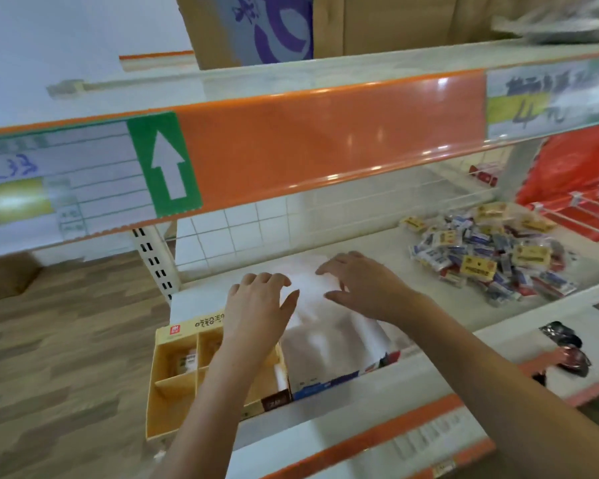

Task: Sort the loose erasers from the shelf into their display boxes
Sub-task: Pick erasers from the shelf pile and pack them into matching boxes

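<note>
A pile of loose erasers (pixel 488 250) in blue, red and yellow wrappers lies on the shelf (pixel 377 243) at the right. A yellow display box (pixel 177 371) with dividers stands at the shelf's left front, partly over the edge. Beside it stands a white display box (pixel 325 344) with a blue front, its raised white flap blurred. My left hand (pixel 256 305) rests over the yellow box's back edge, fingers against the white flap. My right hand (pixel 357 281) touches the flap's top from the right, fingers spread. Whether either hand grips the flap is unclear.
An orange price rail (pixel 325 140) of the upper shelf hangs close above the hands. A wire grid (pixel 242 233) backs the shelf. Red packaging (pixel 574 174) fills the bay to the right. A dark wrapped item (pixel 567 347) lies on the front ledge at right. Wooden floor lies left.
</note>
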